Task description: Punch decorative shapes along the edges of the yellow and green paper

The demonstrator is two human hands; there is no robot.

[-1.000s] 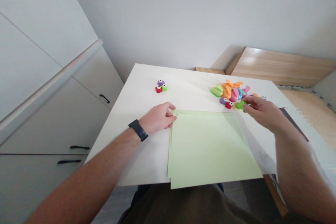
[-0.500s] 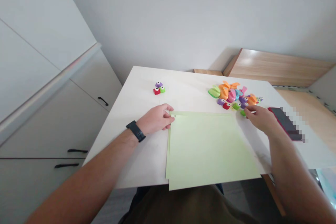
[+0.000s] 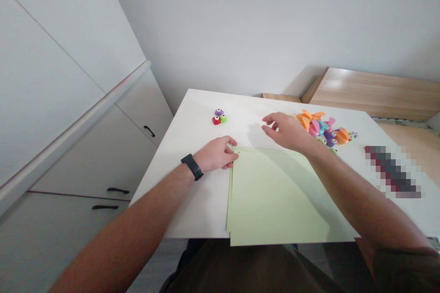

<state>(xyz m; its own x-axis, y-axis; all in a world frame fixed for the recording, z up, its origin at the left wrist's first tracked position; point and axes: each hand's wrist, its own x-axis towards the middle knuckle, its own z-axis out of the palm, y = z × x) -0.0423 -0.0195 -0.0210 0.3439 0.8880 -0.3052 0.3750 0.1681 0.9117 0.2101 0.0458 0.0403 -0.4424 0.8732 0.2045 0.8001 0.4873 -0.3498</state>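
My left hand (image 3: 218,152), with a dark band (image 3: 192,166) on its wrist, is at the far left corner of several pale green paper sheets (image 3: 275,197). Thumb and fingers close on that corner; a tiny dark mark shows beside the thumb. Over the far edge of the paper hangs my right hand (image 3: 283,130), its fingers bent and slightly apart from the thumb, with nothing visible between them. Its forearm crosses above the sheets. Just behind it lies a pile of colourful plastic toy pieces (image 3: 314,127), partly hidden by the hand and arm.
Three small pieces with eyes, in purple, red and green (image 3: 216,120), sit together on the far left of the white table (image 3: 202,146). A blurred-out dark, red-edged flat object (image 3: 392,171) lies at the right. White cabinets (image 3: 85,146) stand to the left, with a wall behind.
My right hand has left the green piece at the pile's near side and moved left over the paper's far edge. My left hand stays at the paper corner. The view has shifted slightly.
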